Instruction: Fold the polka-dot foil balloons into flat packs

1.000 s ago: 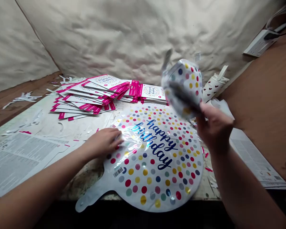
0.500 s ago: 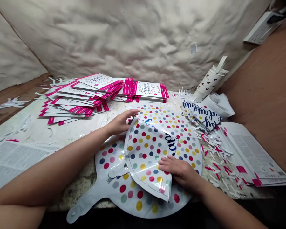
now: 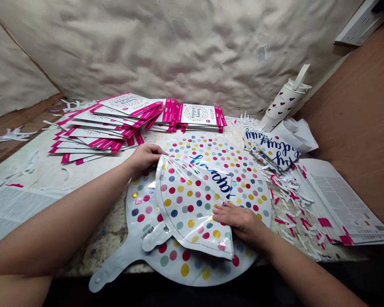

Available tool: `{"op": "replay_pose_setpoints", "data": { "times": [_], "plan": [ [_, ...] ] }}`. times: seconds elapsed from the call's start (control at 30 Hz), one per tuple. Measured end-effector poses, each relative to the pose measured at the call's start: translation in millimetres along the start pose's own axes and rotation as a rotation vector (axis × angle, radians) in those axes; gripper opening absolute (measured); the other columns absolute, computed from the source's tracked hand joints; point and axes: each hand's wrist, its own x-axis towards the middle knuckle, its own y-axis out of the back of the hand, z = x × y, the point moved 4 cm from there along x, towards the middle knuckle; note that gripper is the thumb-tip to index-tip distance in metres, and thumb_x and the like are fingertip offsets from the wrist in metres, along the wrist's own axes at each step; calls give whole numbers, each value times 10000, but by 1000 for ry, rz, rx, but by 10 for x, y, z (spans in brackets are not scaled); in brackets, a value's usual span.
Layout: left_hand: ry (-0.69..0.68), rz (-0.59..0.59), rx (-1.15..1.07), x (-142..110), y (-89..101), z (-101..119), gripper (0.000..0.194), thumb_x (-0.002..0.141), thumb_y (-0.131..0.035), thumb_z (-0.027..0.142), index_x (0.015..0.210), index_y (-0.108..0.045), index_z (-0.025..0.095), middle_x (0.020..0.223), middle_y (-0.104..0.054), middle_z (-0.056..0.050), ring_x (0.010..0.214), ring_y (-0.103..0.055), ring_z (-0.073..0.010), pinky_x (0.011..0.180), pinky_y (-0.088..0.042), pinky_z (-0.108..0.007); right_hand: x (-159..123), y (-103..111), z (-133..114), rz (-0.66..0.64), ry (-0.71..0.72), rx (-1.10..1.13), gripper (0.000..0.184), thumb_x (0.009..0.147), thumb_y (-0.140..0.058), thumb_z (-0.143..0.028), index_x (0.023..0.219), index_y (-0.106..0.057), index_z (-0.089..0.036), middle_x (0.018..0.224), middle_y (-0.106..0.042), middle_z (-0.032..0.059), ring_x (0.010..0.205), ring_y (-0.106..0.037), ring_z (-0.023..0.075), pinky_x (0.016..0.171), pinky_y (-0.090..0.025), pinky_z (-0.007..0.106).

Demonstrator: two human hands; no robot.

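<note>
A workbench (image 3: 109,243) with a mottled top fills the view from above, backed by a crumpled cream sheet (image 3: 179,51), with a brown board (image 3: 355,128) at the right. Two bare arms reach in from the lower corners. Across the near middle, a large round foil balloon (image 3: 246,183) printed with coloured polka dots lies flat, its paddle-shaped tail (image 3: 112,264) pointing to the lower left. On top of it lies a second dotted foil balloon (image 3: 185,204), folded into a half-moon, its long axis running from upper left to lower right between the hands. The left hand (image 3: 144,157) sits at its upper-left corner, fingers curled at the foil edge; whether they pinch it is impossible to tell. The right hand (image 3: 240,221) lies flat and open on its lower-right part, the nearer hand to its pointed tip. Behind are stacks of pink-edged printed packets (image 3: 195,115); to the right stand a heart-printed tumbler (image 3: 283,104) and printed leaflets (image 3: 339,196), among small white and pink scraps (image 3: 289,196)
</note>
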Motion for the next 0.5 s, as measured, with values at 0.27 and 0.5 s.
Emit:
{"op": "replay_pose_setpoints", "data": {
  "times": [0.27,0.5],
  "plan": [
    [-566,-57,531,-371,-505,679,259,815,-478,318,983,-655,233,1078,-651,-24,1014,-573,-190,922,-425,-330,24,31,24,-17,68,-31,326,876,-434,-123,1137,-606,-214,1153,-634,71,1122,-556,164,1025,-389,387],
    [-709,-596,791,-792,-1609,643,566,894,-357,484,1411,-243,284,1505,-110,-72,1372,-63,-320,1068,-79,-546,-172,127,-75,-10,8,-16,247,850,-451,-146,964,-650,-239,993,-702,38,1016,-616,165,973,-401,361]
  ]
}}
